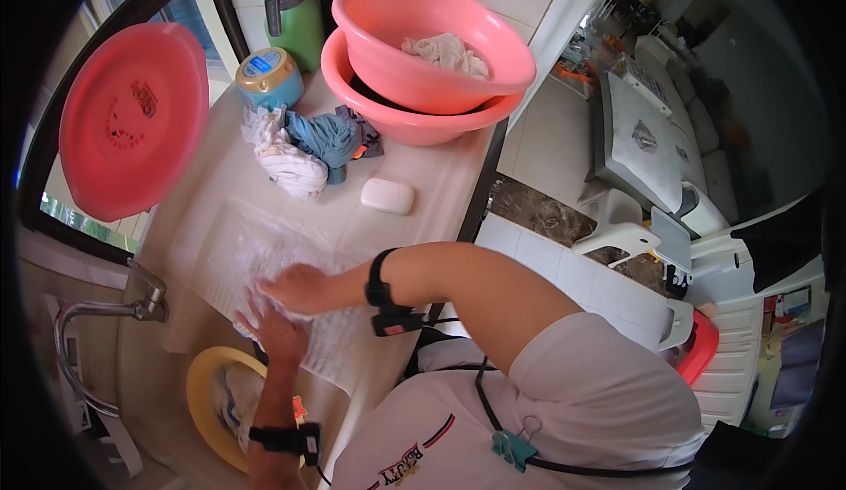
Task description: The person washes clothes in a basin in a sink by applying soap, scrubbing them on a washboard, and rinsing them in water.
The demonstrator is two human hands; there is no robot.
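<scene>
My right hand [297,288], blurred and curled, is on a small, soapy white cloth [263,299] over the ribbed washboard surface [330,341] of the counter. Against it lies my left hand [281,333], with fingers spread at the cloth's edge near the sink. Most of the cloth is hidden under both hands. Suds whiten the ribs around them. Farther up the counter sits a white bar of soap [387,196]. Beside it are a crumpled white cloth [287,156] and a blue-grey garment [327,136].
In the sink, a yellow basin [198,384] holds wet cloth below a metal faucet [99,308]. Stacked pink basins [370,21], a blue tub with a gold lid [269,77] and a green jug [297,24] stand at the back. A red basin [132,120] is by the window.
</scene>
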